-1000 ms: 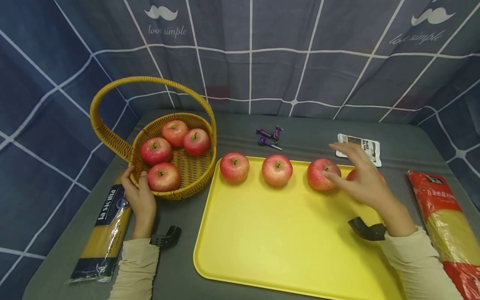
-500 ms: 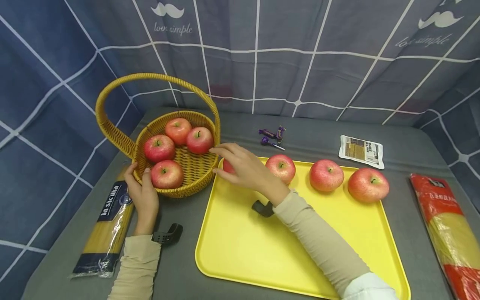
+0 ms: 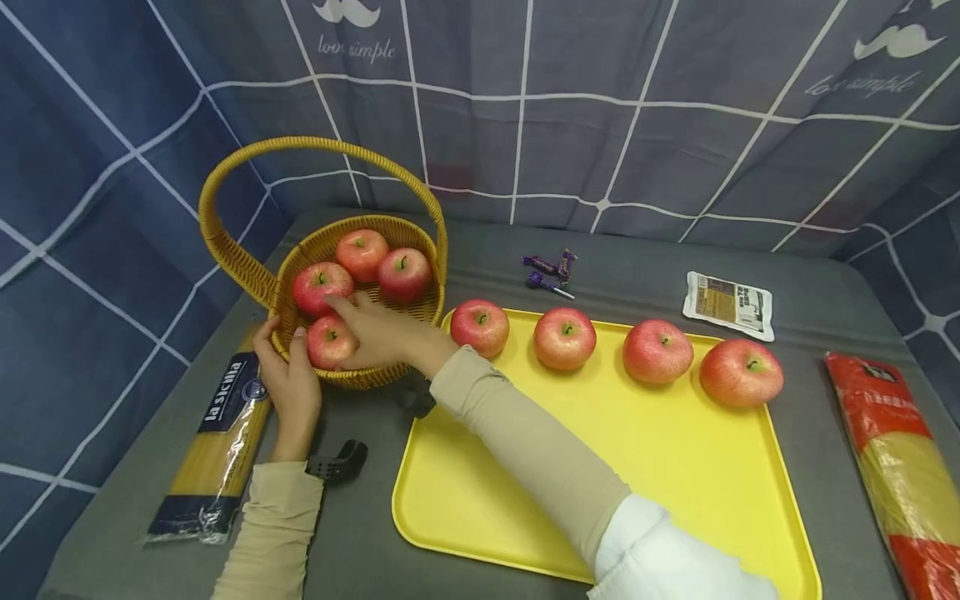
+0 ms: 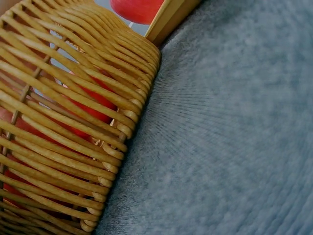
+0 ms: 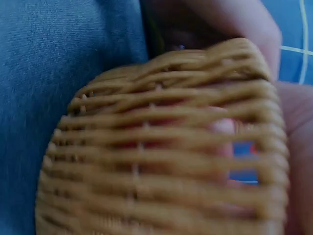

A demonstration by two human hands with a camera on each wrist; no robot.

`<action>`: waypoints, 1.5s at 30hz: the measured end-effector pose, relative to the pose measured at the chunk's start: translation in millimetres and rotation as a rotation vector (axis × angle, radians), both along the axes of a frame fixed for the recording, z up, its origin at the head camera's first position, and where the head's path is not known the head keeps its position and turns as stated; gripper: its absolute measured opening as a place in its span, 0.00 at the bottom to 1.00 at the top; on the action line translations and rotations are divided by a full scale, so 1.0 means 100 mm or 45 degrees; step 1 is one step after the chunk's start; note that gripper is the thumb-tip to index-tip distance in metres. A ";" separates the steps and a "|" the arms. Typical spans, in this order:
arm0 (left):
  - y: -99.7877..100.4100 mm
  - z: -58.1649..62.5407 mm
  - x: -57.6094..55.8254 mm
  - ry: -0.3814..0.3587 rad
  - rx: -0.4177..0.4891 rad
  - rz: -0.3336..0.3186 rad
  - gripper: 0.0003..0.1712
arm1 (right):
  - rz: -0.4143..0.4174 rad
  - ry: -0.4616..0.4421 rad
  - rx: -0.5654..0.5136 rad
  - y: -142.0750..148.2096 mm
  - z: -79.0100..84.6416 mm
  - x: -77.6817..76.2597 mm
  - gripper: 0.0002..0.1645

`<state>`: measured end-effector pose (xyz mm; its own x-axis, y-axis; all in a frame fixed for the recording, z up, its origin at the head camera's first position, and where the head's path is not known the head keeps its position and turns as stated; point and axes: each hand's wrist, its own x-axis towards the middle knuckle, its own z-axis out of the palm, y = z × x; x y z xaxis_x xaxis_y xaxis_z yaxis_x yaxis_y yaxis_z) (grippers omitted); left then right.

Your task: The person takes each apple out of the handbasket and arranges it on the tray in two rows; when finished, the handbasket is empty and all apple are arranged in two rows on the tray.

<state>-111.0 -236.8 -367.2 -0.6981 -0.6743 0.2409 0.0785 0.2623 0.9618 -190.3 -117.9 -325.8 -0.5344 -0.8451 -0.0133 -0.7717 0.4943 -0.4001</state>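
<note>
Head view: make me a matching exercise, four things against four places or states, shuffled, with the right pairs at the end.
Things
1. Left hand
2. Right hand
3. Tray
4. Lollipop

Places or states
A. Yellow, with four apples in a row along its far edge
B. At the basket rim, thumb on the inner side
C. Beyond the tray, beside two purple wrapped sweets
D. Inside the basket, at the nearest apple in it

Right pairs: 1-B, 2-D, 3-A, 4-C
</note>
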 end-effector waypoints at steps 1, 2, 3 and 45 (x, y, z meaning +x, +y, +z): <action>0.02 0.03 0.01 -0.004 -0.002 -0.005 0.24 | 0.028 -0.024 -0.012 -0.03 0.00 -0.01 0.47; 0.04 0.05 0.01 -0.005 -0.003 -0.008 0.24 | 0.054 -0.044 -0.028 -0.05 0.00 -0.02 0.45; 0.06 0.07 0.01 -0.004 -0.005 -0.011 0.24 | 0.069 -0.065 -0.040 -0.07 -0.01 -0.03 0.43; 0.09 0.13 0.08 -0.070 -0.063 -0.004 0.24 | 0.205 -0.161 -0.460 1.63 -0.54 0.96 0.39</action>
